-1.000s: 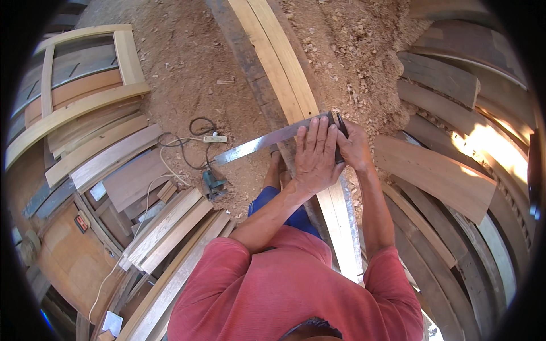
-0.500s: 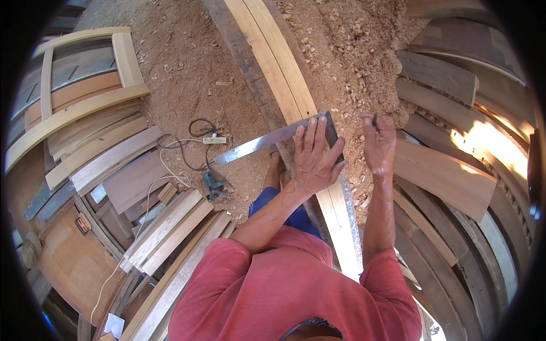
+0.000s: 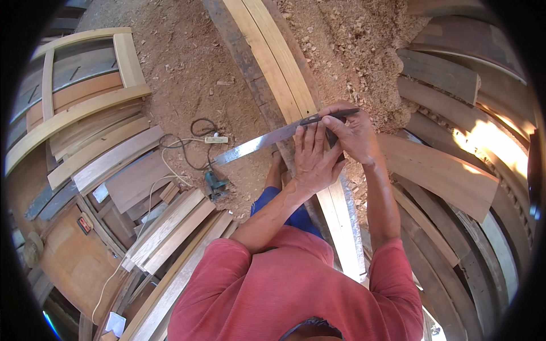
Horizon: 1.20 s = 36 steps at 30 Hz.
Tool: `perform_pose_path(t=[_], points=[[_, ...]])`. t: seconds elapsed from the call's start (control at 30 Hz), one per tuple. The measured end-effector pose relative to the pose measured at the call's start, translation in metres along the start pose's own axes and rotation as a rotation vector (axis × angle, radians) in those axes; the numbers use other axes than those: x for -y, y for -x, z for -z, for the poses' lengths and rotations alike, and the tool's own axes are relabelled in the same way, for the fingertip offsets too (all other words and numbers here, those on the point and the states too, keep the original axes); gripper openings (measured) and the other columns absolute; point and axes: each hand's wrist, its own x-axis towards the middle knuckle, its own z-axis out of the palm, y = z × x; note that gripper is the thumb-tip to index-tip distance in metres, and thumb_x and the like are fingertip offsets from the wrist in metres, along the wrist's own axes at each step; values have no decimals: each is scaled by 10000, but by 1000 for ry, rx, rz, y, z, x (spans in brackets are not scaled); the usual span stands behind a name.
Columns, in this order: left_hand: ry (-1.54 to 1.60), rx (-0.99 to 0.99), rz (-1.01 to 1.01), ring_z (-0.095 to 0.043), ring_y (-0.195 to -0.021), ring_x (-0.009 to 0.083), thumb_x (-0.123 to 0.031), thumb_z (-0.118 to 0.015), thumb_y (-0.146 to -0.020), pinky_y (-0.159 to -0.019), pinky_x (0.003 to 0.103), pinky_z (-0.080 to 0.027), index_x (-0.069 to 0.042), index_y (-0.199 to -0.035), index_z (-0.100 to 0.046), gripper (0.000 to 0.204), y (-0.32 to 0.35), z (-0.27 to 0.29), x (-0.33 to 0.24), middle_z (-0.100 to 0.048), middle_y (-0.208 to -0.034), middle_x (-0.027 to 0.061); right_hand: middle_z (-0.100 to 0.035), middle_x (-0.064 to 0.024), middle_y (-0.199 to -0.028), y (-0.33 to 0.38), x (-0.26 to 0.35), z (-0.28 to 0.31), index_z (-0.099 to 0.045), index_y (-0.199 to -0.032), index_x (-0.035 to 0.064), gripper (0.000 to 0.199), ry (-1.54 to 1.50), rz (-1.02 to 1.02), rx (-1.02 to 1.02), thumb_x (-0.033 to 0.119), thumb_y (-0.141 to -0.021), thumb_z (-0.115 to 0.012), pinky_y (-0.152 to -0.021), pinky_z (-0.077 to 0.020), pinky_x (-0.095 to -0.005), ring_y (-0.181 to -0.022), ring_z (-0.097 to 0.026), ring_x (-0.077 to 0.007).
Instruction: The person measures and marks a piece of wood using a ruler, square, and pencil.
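Note:
A metal try square (image 3: 250,146) lies across a pair of long pale timber pieces (image 3: 275,62), its blade reaching out past them to the left. My left hand (image 3: 314,156) rests flat on the square near its corner, fingers stretched out and thumb spread. Just beyond it, my right hand (image 3: 354,136) pinches a dark, slim, pointed marking tool (image 3: 340,114). The tool lies along the far edge of the blade, its tip over the timber. The square's stock is mostly hidden by my hands.
Under the pale timber runs a dark, worn beam (image 3: 244,59). A teal power tool (image 3: 215,184) with a cord and a white socket block (image 3: 216,140) sits on the ground at left. Stacked boards (image 3: 438,170) line the right, and a wooden frame (image 3: 129,59) stands left. Wood shavings (image 3: 352,51) cover the ground.
My right hand has swung left from beside the timber to the square, and the tool in it now lies along the blade. My left hand and the square have stayed put.

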Motion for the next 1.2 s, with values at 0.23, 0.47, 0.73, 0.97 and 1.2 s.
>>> perform_pose_path(t=[0.23,0.47,0.73,0.97,1.2], points=[[-3,35,-14,-250,-1560,506,-473,-773,-857,-1253,672,-149,-229,-1316,-729,522,-2,4,-1,-310,-1667,338,-729,-74,-1001,-2,8,15,-746,-1088,2,127,21,76,-107,87,-994,-734,-878,-555,-341,-969,-704,-172],[-22,17,-15,-267,-1555,504,-477,-770,-859,-1256,665,-154,-250,-1298,-737,495,-2,1,1,-323,-1670,321,-702,-56,-985,-8,15,3,-750,-1031,-4,72,61,75,-6,27,-966,-740,-845,-527,-313,-931,-659,-153],[-29,40,-14,-277,-1547,500,-493,-753,-882,-1251,670,-162,-250,-1336,-727,515,-3,5,-1,-324,-1665,321,-717,-79,-986,-9,19,18,-748,-1018,-4,72,185,163,-14,19,-950,-756,-859,-542,-332,-940,-690,-190],[21,3,-4,-255,-1563,483,-451,-789,-842,-1258,681,-151,-226,-1311,-699,528,-2,4,-2,-341,-1658,302,-704,-69,-970,-9,23,14,-742,-1030,-5,91,106,146,-40,49,-958,-756,-841,-523,-316,-935,-665,-161],[-15,80,6,-263,-1548,514,-467,-764,-870,-1250,692,-150,-233,-1353,-703,540,-2,4,-1,-350,-1640,327,-696,-72,-1005,-21,17,-8,-742,-1045,-6,97,113,89,135,57,-972,-729,-855,-527,-336,-956,-670,-170]])
